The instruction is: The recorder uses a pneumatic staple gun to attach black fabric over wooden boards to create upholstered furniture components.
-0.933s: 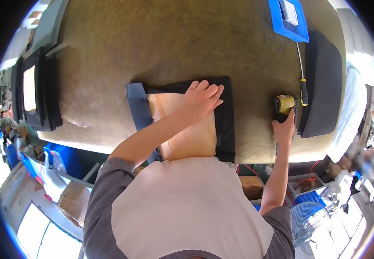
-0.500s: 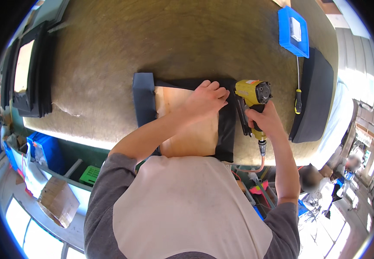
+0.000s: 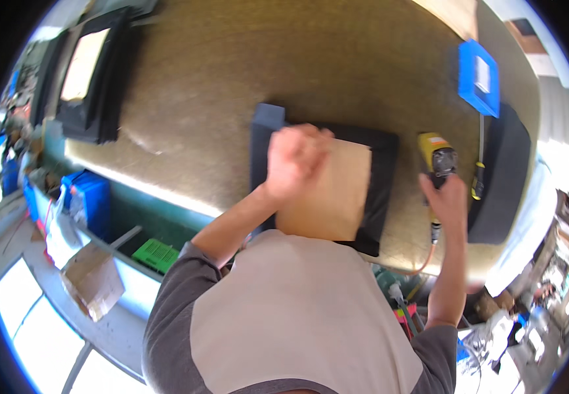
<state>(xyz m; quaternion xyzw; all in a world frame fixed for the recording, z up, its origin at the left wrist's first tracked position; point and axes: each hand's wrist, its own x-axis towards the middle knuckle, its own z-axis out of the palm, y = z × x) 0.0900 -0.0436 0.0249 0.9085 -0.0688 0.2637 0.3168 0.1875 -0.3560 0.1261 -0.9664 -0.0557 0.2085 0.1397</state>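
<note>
Left hand: your left hand (image 3: 299, 161) is over the top left part of the wood board. It is blurry and the fingers look curled, so I cannot tell if they pinch anything.
Right hand: your right hand (image 3: 450, 200) is at the handle of the yellow nail gun (image 3: 438, 156), with the thumb sticking out to the left. I cannot tell if your fingers are wrapped tight around the handle.
Wood board: the wood board (image 3: 337, 197) lies flat on the counter (image 3: 199, 72), right in front of your shirt (image 3: 297, 302).
Black cloth: the black cloth (image 3: 385, 171) shows along the left, far and right sides of the board. A stiff-looking flap (image 3: 269, 118) stands out at its far left corner.
Nail gun: it is to the right of the cloth, apart from it. An orange hose (image 3: 429, 259) runs from it toward the near edge of the counter.
Right side: a screwdriver (image 3: 478, 180) lies beside a dark pad (image 3: 504, 180). Its thin end points at a blue tray (image 3: 467, 82) with a small white box (image 3: 482, 74) in it.
Left side: a dark stack (image 3: 109, 82) sits far over, with a pale panel (image 3: 86, 65) on it.
Below: a green crate (image 3: 156, 255) and a brown box (image 3: 94, 279) are past the counter's near edge.
</note>
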